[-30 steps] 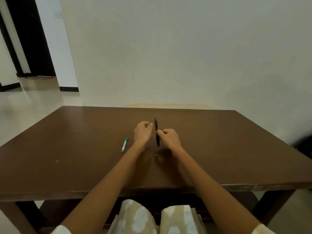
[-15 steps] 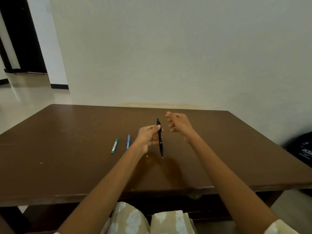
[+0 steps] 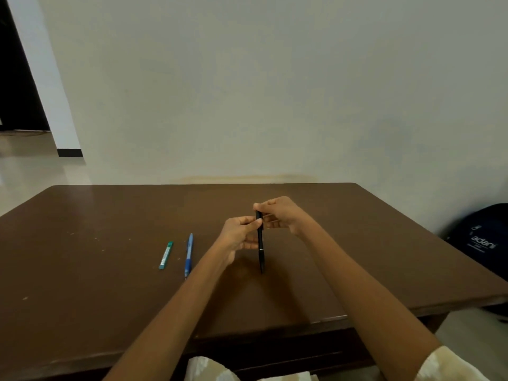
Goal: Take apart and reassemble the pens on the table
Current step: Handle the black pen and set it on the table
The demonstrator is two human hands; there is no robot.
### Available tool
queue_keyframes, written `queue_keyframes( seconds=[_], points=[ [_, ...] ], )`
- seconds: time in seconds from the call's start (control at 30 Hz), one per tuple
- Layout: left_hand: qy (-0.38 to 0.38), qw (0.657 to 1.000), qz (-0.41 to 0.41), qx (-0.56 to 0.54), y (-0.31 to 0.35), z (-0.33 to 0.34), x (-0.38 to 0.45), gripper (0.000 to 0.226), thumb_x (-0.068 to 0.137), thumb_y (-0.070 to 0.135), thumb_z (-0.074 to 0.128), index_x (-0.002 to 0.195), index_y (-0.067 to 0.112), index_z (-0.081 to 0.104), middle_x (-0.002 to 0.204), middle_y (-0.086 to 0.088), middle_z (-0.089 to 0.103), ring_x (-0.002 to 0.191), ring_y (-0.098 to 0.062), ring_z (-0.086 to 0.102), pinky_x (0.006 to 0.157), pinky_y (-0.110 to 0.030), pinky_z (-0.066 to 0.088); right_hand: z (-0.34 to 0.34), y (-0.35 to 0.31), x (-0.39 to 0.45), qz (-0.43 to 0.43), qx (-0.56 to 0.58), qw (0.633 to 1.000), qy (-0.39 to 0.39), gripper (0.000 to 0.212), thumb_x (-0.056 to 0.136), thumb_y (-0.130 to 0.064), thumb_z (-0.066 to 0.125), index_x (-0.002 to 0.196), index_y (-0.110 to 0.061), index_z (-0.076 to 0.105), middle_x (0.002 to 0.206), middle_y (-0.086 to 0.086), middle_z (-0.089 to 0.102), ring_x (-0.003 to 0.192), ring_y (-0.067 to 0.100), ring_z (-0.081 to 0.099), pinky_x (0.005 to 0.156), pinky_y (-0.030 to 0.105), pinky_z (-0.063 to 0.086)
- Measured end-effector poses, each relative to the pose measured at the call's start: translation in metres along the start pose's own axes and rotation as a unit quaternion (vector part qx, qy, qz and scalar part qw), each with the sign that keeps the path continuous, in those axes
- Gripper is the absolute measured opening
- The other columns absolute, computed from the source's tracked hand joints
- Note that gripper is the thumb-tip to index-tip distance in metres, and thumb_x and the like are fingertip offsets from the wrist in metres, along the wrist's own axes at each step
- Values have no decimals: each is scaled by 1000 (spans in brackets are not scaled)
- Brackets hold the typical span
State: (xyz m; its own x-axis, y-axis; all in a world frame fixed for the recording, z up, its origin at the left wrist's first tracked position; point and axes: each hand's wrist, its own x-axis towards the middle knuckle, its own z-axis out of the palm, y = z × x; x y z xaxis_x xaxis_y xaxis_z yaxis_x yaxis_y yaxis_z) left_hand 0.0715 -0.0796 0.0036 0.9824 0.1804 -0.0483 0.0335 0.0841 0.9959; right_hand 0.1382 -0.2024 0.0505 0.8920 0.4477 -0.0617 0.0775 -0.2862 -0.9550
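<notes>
Black pen (image 3: 260, 243): upright above the table (image 3: 110, 284), tip down.
Left hand (image 3: 238, 237): pinches the pen's upper barrel from 9 o'clock.
Right hand (image 3: 280, 214): fingers curled, pinching the pen's top from 3 o'clock.
Blue pen (image 3: 188, 255), green pen (image 3: 166, 255): flat at 9 o'clock.

Brown table (image 3: 110, 270), pale wall (image 3: 275, 92)

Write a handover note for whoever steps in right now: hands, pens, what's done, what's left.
Left hand pinches the black pen at mid-barrel, holding it roughly upright above the table. Right hand pinches its top end. Blue pen and green pen lie side by side on the table, left of the hands, untouched. Black pen looks in one piece; whether it has been dismantled yet cannot be told. Left: the blue and green pens, possibly the black one.
</notes>
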Motion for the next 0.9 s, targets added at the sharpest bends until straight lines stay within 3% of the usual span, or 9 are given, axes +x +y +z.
queue_keyframes(
  seconds=[0.13,0.33,0.53,0.73,0.9],
  points=[
    [-12,1000,3,10,-3,1,7,14,88,22,63,100,14,66,90,-6,71,74,-17,68,59,-26,54,-2,6,4,42,53,998,10,23,81,-30,73,86,-8,69,80,3,68,70,12,63,56,20,51],
    [1,1000,-10,14,-10,1,12,15,87,23,64,99,14,67,88,-3,71,71,-13,68,54,-22,52,1,12,11,61,54,996,31,25,83,-26,71,93,-4,68,80,5,67,71,14,62,61,22,51],
    [-4,1000,-31,-2,-9,-3,14,23,87,21,64,107,10,64,94,-3,71,73,-17,67,57,-26,52,7,8,17,61,24,997,30,21,91,-18,60,100,-1,68,75,3,65,62,9,60,50,18,49],
    [-10,999,-43,-14,-4,-8,14,26,88,21,62,111,9,62,99,-5,69,79,-19,67,60,-27,54,13,11,23,92,89,991,35,27,79,-27,75,87,-3,67,73,3,66,65,13,63,49,20,51],
    [-9,999,-51,-12,-7,-10,16,27,89,20,62,113,8,61,100,-7,68,78,-19,66,59,-26,53,18,15,29,103,95,989,51,25,78,-26,76,78,-5,64,70,4,65,63,14,63,46,21,51]
  ],
)
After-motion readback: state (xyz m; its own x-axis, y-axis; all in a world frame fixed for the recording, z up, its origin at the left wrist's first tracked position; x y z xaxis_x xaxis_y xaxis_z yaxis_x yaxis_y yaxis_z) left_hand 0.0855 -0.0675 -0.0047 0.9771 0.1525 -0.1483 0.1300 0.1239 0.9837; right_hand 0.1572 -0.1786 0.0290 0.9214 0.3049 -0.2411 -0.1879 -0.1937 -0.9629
